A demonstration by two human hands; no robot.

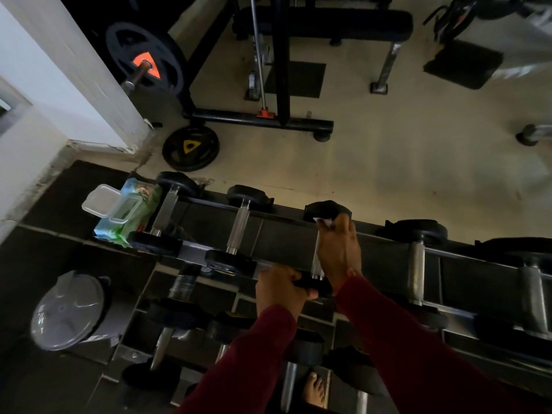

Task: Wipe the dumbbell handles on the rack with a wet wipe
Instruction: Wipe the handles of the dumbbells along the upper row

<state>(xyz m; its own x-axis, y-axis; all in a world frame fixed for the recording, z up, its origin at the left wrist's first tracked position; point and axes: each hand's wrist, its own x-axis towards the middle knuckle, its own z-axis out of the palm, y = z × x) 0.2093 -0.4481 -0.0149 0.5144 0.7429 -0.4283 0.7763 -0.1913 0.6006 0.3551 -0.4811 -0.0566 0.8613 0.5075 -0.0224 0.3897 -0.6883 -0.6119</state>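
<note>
Top-down head view of a dumbbell rack point(286, 243) that ran from middle left to lower right of the frame. The third dumbbell point(319, 243) from the left on the top tier was the one worked on, just right of center. The right hand point(339, 249) lay along its metal handle, fingers curled round it, with a white wet wipe point(324, 221) bunched under the fingertips at the far end of the handle, touching the far black head. The left hand point(279, 291) gripped the near black head of the same dumbbell, fingers wrapped over its edge. Both arms wore dark red sleeves point(418, 333).

The other dumbbells sat in their slots: two to the left with bare steel handles, two more to the right, and others on the lower tier at the bottom of the frame (dim, hard to make out). A bare foot point(313, 389) showed at bottom center under the rack.

A wet wipe pack point(131, 213) in blue and green lay at the left end of the top tier with its clear flip lid open; the printing on it was too blurred to read. A grey bin lid point(68, 312) sat lower left, its markings unreadable. A weight plate point(191, 147) with a yellow center leaned on the floor at upper left, and another plate point(143, 59) with an orange center hung on a bar above it. A black bench point(325, 25) stood at the top.
</note>
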